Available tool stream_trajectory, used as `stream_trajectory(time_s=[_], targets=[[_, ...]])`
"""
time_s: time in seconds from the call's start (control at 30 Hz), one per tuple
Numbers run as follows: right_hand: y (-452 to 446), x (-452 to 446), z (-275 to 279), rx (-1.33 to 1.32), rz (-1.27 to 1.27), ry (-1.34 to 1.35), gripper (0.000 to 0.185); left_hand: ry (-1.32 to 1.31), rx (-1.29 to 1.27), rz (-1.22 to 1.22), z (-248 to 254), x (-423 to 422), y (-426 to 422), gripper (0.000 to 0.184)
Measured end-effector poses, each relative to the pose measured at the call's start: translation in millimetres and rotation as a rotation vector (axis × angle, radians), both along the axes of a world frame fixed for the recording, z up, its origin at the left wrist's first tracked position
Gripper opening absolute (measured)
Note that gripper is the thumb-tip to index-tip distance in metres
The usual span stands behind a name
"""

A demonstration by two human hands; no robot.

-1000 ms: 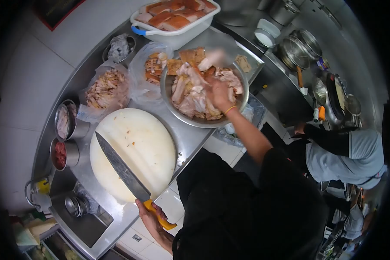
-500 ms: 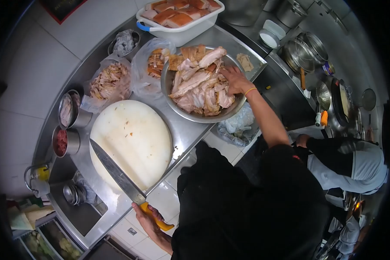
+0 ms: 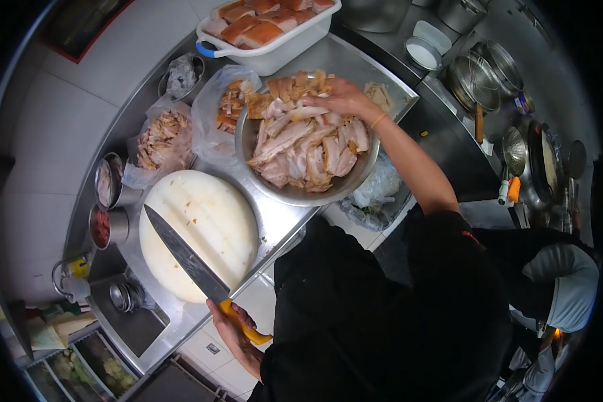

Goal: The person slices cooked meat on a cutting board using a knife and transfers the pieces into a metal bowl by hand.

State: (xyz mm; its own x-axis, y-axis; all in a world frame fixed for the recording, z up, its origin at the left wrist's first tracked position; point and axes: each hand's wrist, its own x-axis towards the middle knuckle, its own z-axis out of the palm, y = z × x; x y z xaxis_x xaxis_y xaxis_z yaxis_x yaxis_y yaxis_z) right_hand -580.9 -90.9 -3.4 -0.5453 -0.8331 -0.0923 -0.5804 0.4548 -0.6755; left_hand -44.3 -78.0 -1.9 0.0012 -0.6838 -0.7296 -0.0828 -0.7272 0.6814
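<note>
My left hand point(image 3: 238, 338) is closed round the orange handle point(image 3: 243, 323) of a large knife. The dark blade point(image 3: 186, 254) lies across a round white chopping board point(image 3: 211, 208), its tip pointing to the upper left. Sliced cooked meat point(image 3: 301, 144) fills a steel bowl point(image 3: 275, 191) beyond the board. My right hand point(image 3: 342, 99), with a yellow band at the wrist, reaches over the bowl's upper rim. Its stretched fingers touch the meat; some fingertips are hard to make out.
Beyond the bowl is a white tub point(image 3: 275, 57) of browned meat blocks. Plastic bags of cut meat point(image 3: 164, 141) and steel pots point(image 3: 117, 228) line the counter's far side. A sink point(image 3: 141, 328) is lower left. Pans and a person in grey point(image 3: 573, 288) are at right.
My right hand has moved from the bowl's right side to its upper rim. The meat in the bowl is arranged differently. My left hand has kept hold of the knife.
</note>
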Motion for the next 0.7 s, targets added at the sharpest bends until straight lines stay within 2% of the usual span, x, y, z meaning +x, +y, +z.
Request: stream_trajectory(time_s=[0.1,0.2,0.3,0.4,0.5,0.6,0.7], targets=[[-4.5,2.5,-7.6,-0.223,-0.062,-0.51,0.044,-0.018,0.0,0.003,-0.2,-9.9,4.8,0.07],[10.6,-34.1,-29.6,-0.028,0.195,-0.012,0.045,-0.02,0.019,0.032,0.5,-16.4,15.0,0.07],[47.1,-31.9,-40.5,0.275,0.396,0.192,0.052,-0.052,-0.02,0.048,5.1,-28.1,27.0,0.07],[83.4,-4.5,-60.2,0.278,0.318,0.517,0.043,-0.05,0.005,0.074,5.5,-34.8,33.5,0.069],[89.1,21.1,-66.1,0.291,0.228,0.696,0.048,-0.023,-0.019,0.058,3.3,-37.0,35.1,0.068],[86.9,12.3,-77.2,0.229,0.221,0.57,0.052,-0.043,-0.02,0.037,7.0,-44.8,33.7,0.068],[85.7,-3.3,-75.8,0.285,0.353,0.427,0.056,-0.092,-0.038,0.039,17.1,-55.2,34.3,0.069]])
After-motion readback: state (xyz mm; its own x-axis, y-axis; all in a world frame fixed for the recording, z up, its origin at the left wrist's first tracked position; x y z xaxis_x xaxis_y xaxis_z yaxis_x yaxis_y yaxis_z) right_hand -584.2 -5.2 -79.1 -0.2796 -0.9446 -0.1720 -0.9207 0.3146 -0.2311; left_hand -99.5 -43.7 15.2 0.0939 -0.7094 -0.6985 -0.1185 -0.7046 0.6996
